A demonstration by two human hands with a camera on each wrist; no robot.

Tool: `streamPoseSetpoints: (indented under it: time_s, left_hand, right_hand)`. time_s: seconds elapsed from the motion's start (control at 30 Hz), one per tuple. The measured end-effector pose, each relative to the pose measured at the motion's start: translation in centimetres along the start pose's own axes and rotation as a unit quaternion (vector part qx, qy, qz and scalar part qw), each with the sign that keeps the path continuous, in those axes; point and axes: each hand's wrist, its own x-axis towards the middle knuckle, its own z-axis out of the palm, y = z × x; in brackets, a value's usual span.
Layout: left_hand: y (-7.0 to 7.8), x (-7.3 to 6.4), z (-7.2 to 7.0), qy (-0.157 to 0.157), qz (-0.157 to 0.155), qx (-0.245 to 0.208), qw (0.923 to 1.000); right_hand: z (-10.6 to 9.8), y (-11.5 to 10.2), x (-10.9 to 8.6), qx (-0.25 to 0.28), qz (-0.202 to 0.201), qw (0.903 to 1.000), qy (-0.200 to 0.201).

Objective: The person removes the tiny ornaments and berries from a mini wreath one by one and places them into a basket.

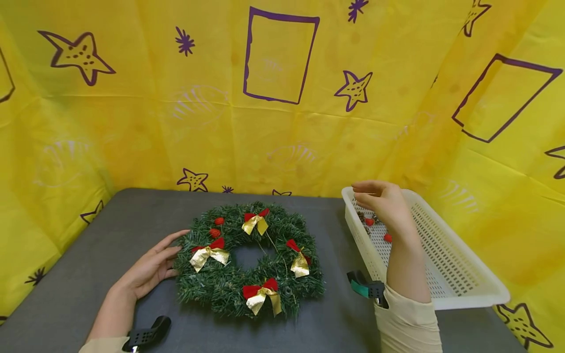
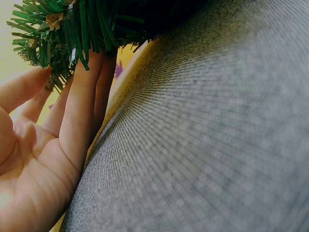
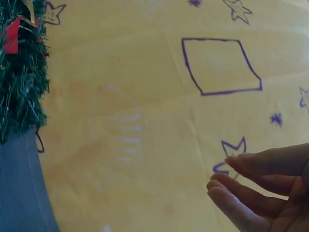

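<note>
A green tinsel wreath [image 1: 212,294] lies on the dark table, with several red-and-gold bows [image 1: 262,296] around its ring. Two red berry-like ornaments [image 1: 215,233] sit at its upper left, and a thin beaded string crosses its right part. My left hand [image 1: 152,269] rests at the wreath's left edge; the left wrist view shows straight fingers [image 2: 77,111] against the tinsel [image 2: 91,29]. Over the far end of a white basket [image 1: 468,303] hovers my right hand [image 1: 386,206]. In the right wrist view its thumb and fingers [image 3: 277,162] stand apart with a gap between them.
Inside the basket, near its far end, lie red ornaments [image 1: 388,238] and small brown ones, partly hidden by my right arm. A yellow patterned cloth [image 1: 287,137] hangs behind and beside the table [image 1: 132,211].
</note>
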Motion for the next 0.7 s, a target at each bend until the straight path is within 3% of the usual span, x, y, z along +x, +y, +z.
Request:
streamPoseSetpoints:
  time_s: [0.5, 0.7]
  left_hand:
    - [0.0, -0.1, 0.1, 0.000, 0.005, 0.000, 1.0000]
    - [0.1, 0.0, 0.1, 0.001, 0.005, 0.001, 1.0000]
  right_hand:
    - [5.4, -3.2, 4.7, 0.016, -0.027, 0.9930, -0.114]
    - [7.8, -4.7, 5.6, -0.008, -0.022, 0.9881, -0.152]
